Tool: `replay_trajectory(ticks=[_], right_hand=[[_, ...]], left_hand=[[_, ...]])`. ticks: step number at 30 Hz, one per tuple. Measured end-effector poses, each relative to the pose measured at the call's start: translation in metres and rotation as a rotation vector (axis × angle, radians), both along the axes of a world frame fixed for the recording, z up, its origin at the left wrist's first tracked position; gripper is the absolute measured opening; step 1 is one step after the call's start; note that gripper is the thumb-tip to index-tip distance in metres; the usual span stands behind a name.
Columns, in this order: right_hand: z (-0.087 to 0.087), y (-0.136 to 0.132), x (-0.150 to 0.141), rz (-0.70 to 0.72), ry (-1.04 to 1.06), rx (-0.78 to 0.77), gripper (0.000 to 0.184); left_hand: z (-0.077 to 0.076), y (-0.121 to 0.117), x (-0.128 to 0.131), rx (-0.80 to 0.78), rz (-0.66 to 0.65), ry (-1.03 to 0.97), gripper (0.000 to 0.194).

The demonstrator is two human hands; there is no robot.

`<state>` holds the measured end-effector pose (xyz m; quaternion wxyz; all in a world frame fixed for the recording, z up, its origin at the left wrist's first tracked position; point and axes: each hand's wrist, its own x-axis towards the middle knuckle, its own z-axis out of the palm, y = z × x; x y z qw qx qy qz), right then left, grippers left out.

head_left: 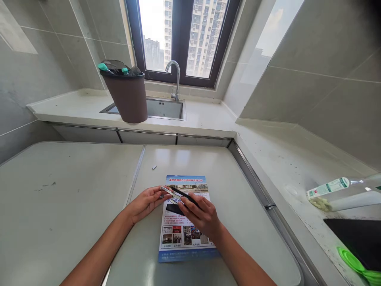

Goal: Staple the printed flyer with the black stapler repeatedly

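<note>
My left hand (146,203) pinches the near end of thin metal tweezers (168,192) over a printed flyer (185,222) lying on the white table (74,198). My right hand (202,215) is closed around a slim black object (185,195), a tool or strip whose kind I cannot make out, held against the tweezers. A small dark rectangular piece (172,208) lies on the flyer just under both hands.
A tiny light piece (154,167) lies on the table beyond the flyer. A brown bin (128,95) with bottles stands by the sink (166,108) and tap (175,79). On the right counter lie a plastic bottle (339,194), a black tray (357,238) and a green item (357,265).
</note>
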<state>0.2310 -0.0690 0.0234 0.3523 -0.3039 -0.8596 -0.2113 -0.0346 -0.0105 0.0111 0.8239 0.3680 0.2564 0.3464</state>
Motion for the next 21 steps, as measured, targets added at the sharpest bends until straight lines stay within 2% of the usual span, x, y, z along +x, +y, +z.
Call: replay_trajectory(ticks=[2,5,7,9,11,13,17,21], right_hand=[[-0.002,0.002,0.001,-0.027,0.148,-0.069,0.04],[-0.005,0.006,0.006,-0.131,0.401,-0.198,0.045],[-0.007,0.008,0.009,-0.16,0.47,-0.323,0.04],[-0.009,0.009,0.012,-0.138,0.51,-0.513,0.032],[-0.01,0.01,0.012,-0.101,0.574,-0.706,0.028],[-0.011,0.011,0.011,-0.062,0.631,-0.82,0.027],[-0.017,0.017,0.01,-0.048,0.63,-0.871,0.025],[-0.02,0.022,0.014,-0.057,0.5,-0.893,0.032]], left_hand=[[0.0,0.001,0.0,-0.023,0.072,0.007,0.031],[0.0,0.005,-0.004,-0.052,0.251,-0.019,0.03],[0.0,0.008,-0.007,-0.057,0.338,-0.051,0.036],[0.001,0.01,-0.01,-0.065,0.381,-0.071,0.042],[0.002,0.01,-0.01,-0.075,0.393,-0.067,0.038],[0.002,0.009,-0.009,-0.074,0.395,-0.044,0.032],[0.003,0.005,-0.003,-0.017,0.36,0.047,0.025],[0.004,0.002,0.001,0.091,0.226,0.156,0.033]])
